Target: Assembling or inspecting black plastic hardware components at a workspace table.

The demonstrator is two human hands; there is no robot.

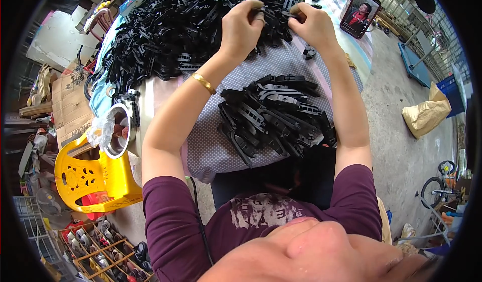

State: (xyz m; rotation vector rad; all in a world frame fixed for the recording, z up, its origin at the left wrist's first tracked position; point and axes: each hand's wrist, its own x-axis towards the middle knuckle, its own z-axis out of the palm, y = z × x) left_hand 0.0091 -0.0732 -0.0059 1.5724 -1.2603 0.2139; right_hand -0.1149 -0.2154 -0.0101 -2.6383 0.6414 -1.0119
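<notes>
A large heap of slim black plastic parts [165, 31] covers the far side of the table, many with slotted, ribbed bodies. At the heap's right edge, my left hand [243, 28] has its fingers curled in; what they hold, if anything, is hidden. A little to its right, my right hand [315, 27] pinches a black plastic part between thumb and forefinger. Nearer to me lies a smaller pile of the same black parts [273, 114], on the dotted grey cloth [206, 146]. One loose part [309, 52] rests below my right hand.
A phone [360, 14] stands upright at the table's right side, its screen lit. On the left are a metal bowl [126, 146] with a clear plastic bag and a yellow plastic chair [118, 181]. A tan sack [427, 112] stands on the floor to the right.
</notes>
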